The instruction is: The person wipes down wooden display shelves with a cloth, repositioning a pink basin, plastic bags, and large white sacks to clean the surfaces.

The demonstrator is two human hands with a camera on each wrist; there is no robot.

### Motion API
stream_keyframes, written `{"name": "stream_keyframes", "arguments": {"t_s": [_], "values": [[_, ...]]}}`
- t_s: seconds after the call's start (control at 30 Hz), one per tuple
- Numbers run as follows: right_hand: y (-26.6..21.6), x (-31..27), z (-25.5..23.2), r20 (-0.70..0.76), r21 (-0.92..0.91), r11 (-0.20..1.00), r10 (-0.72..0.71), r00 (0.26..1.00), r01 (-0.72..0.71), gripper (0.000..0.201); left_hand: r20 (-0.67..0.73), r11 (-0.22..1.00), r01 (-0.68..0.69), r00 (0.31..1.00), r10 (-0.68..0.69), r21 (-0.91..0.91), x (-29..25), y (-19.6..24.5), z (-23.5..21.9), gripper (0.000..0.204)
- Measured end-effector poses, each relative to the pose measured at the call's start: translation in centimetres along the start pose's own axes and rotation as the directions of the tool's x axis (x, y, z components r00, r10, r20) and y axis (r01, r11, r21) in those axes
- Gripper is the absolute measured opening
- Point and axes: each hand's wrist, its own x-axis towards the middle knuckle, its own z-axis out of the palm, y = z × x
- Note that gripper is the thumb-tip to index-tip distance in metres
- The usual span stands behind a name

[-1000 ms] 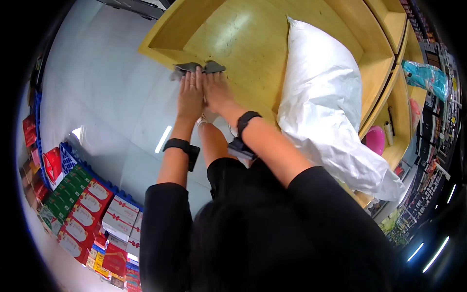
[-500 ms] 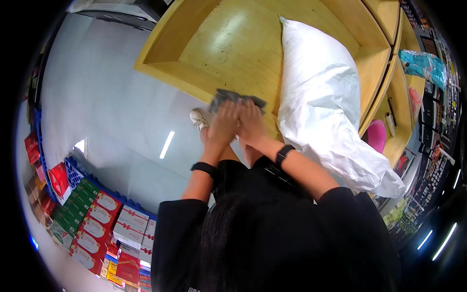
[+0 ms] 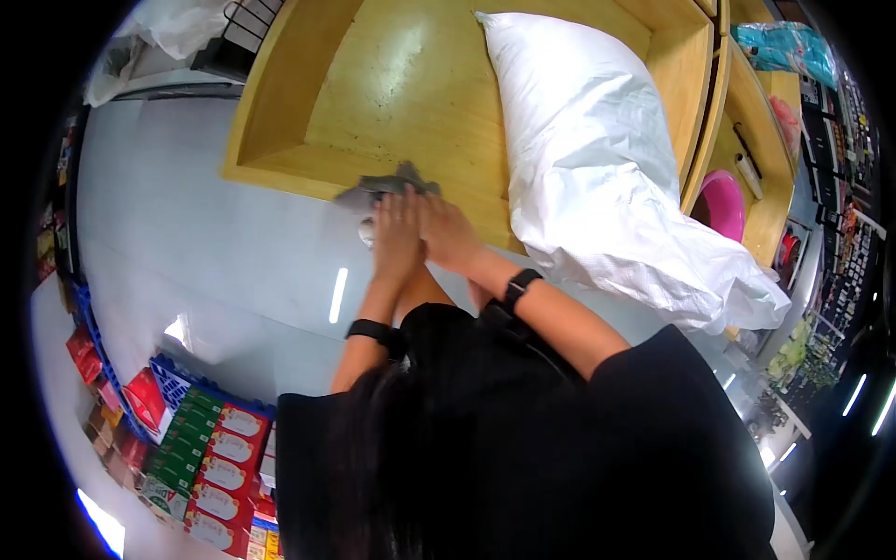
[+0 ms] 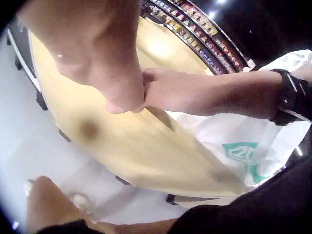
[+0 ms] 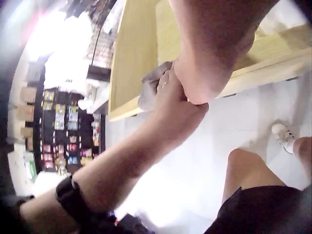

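A grey cloth (image 3: 397,182) lies bunched over the front rim of a yellow wooden bin (image 3: 280,177). Side by side, my left hand (image 3: 399,229) and right hand (image 3: 448,233) press on it, fingers extended toward the bin. In the right wrist view the left hand rests on the cloth (image 5: 148,95) at the rim, next to the right hand (image 5: 207,80). The hands hide the cloth in the left wrist view. A large white sack (image 3: 583,140) lies in the bin to the right, its loose end hanging over the front.
Dark specks (image 3: 373,117) dot the bin floor. Farther right, another wooden compartment holds a pink bowl (image 3: 726,205). Stacked red boxes (image 3: 224,476) and green boxes (image 3: 182,439) stand at the lower left. Grey floor (image 3: 205,252) stretches left of the bin.
Both hands moved right along the rim with the cloth, then back left to about the rim's middle. The view has shifted, bringing bin and sack leftward.
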Motion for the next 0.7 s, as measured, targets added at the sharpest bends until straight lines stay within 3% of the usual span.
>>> {"name": "stream_keyframes", "arguments": {"t_s": [0.03, 0.1, 0.13, 0.2, 0.33, 0.43, 0.5, 0.53, 0.6, 0.63, 0.7], "values": [[1.0, -0.6, -0.1, -0.015, 0.005, 1.000, -0.006, 1.000, 0.006, 0.048, -0.007, 1.000, -0.005, 1.000, 0.005, 0.014, -0.1, 0.9, 0.7, 0.069], [1.8, -1.3, -0.7, -0.052, 0.170, 0.980, 0.118, 0.992, -0.108, 0.037, -0.194, 0.986, 0.002, 0.980, -0.035, -0.169, -0.7, 2.3, 1.0, 0.067], [1.8, -1.3, -0.8, -0.061, 0.170, 0.981, 0.110, 0.992, -0.098, 0.037, -0.204, 0.987, 0.000, 0.978, -0.033, -0.161, -1.0, 2.3, 0.9, 0.067], [1.3, -1.5, -1.2, -0.178, 0.257, 0.963, 0.131, 0.975, -0.082, 0.024, -0.237, 0.850, -0.017, 0.963, -0.128, -0.527, -1.7, 2.6, 0.3, 0.064], [-0.4, -1.0, -1.5, -0.280, 0.262, 0.965, 0.101, 0.955, -0.025, 0.020, -0.314, 0.767, -0.060, 0.931, -0.188, -0.639, -3.9, 2.9, -2.0, 0.059], [-2.6, -1.4, -3.2, -0.328, 0.421, 0.907, 0.133, 0.935, 0.019, 0.014, -0.412, 0.637, -0.069, 0.814, -0.409, -0.768, -5.7, 2.7, -4.3, 0.040], [-3.6, -1.7, -4.2, -0.197, 0.733, 0.680, 0.199, 0.960, 0.009, 0.011, -0.443, 0.592, -0.079, 0.744, -0.500, -0.802, -6.4, 1.9, -5.6, 0.029], [-3.8, -1.7, -4.7, -0.197, 0.732, 0.682, 0.194, 0.961, 0.012, 0.011, -0.356, 0.565, 0.013, 0.765, -0.538, -0.825, -6.8, 1.5, -6.4, 0.031], [-3.8, -1.6, -5.9, 0.012, 0.888, 0.457, 0.087, 0.996, -0.051, 0.011, -0.424, 0.735, 0.080, 0.772, -0.473, -0.674, -7.1, 1.3, -7.6, 0.038], [-3.9, -1.7, -6.6, 0.011, 0.888, 0.458, 0.082, 0.997, -0.048, 0.011, -0.428, 0.736, 0.079, 0.770, -0.474, -0.673, -7.1, 1.3, -8.1, 0.038], [-4.1, -2.0, -7.8, 0.127, 0.893, 0.439, -0.040, 0.991, -0.097, 0.013, -0.432, 0.844, -0.011, 0.862, -0.263, -0.536, -6.9, 1.1, -9.1, 0.048]]}}
